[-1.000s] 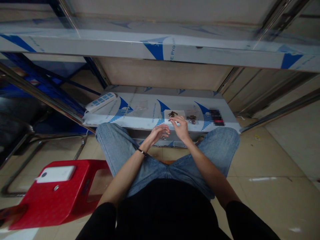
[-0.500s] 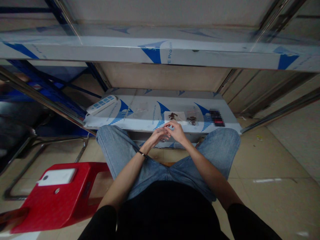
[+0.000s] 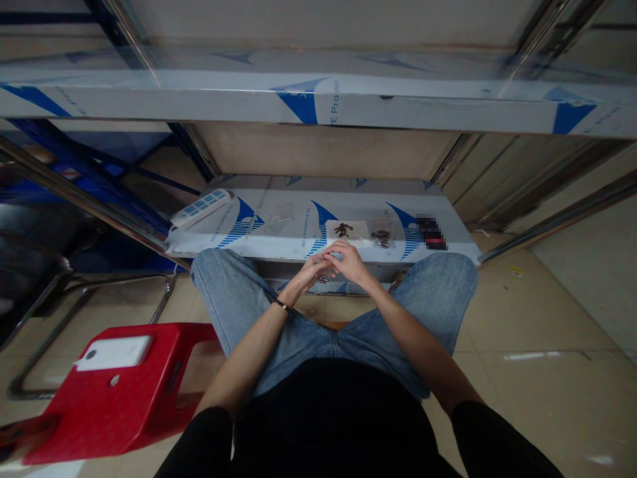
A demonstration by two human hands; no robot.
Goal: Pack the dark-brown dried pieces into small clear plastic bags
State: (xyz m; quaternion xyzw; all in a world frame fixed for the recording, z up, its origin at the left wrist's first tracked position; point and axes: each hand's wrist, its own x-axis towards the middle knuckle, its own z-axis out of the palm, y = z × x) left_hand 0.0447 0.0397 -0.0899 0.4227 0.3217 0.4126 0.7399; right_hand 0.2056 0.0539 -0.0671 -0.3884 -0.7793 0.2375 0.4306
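My left hand [image 3: 315, 271], a beaded bracelet on its wrist, meets my right hand [image 3: 348, 261] just in front of the low shelf's [image 3: 288, 249] near edge. The fingers of both hands are drawn together and touch; whatever small thing sits between them is too small to make out. Right beyond my fingertips lies a white sheet [image 3: 357, 232] with a little pile of dark brown pieces [image 3: 342, 230] on it. To its right is a clear plastic bag [image 3: 383, 234] holding similar dark pieces.
A white power strip [image 3: 203, 207] lies at the shelf's left end, a clear plastic bag [image 3: 282, 214] nearer the middle. At the right end is a dark, pixelated item [image 3: 430, 232]. A higher film-covered shelf [image 3: 213, 101] crosses ahead. Left stands a red stool [image 3: 114, 411] bearing a white phone [image 3: 115, 352].
My right hand's fingers have shifted slightly and its index finger arches over the left fingertips. The view has moved a little; the things on the shelf stay in place.
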